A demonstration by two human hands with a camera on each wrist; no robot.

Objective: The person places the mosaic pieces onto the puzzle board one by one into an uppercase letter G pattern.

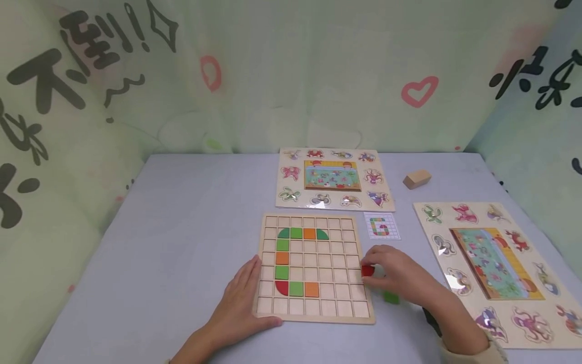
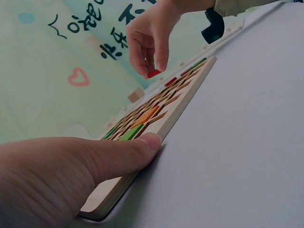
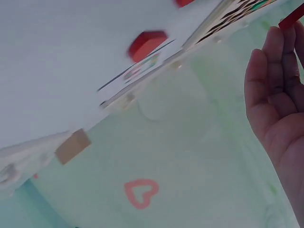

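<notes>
- Right hand (image 1: 400, 275) pinches a red piece (image 1: 367, 271) between its fingertips, at the grid board's (image 1: 313, 308) 3 o'clock edge.
- Left hand (image 1: 241, 298) lies flat, fingers relaxed, thumb pressing the board's 7 o'clock corner on the tabletop (image 1: 182, 242).
- A green piece (image 1: 391, 297) lies just beside the right hand.

We see a pale wooden grid board (image 1: 316, 312) holding green, orange and one red tile in a C-shaped run. Just right of that board, our right hand (image 1: 400, 275) pinches a small red tile (image 1: 367, 271), and a green tile (image 1: 391, 297) lies on the pale blue-grey table (image 1: 182, 227). Beyond the board's far right corner lies a white pattern card (image 1: 382, 226) printed with a green, orange and red figure. Behind the board hangs a pale green curtain (image 1: 291, 76) with pink hearts and black characters.
</notes>
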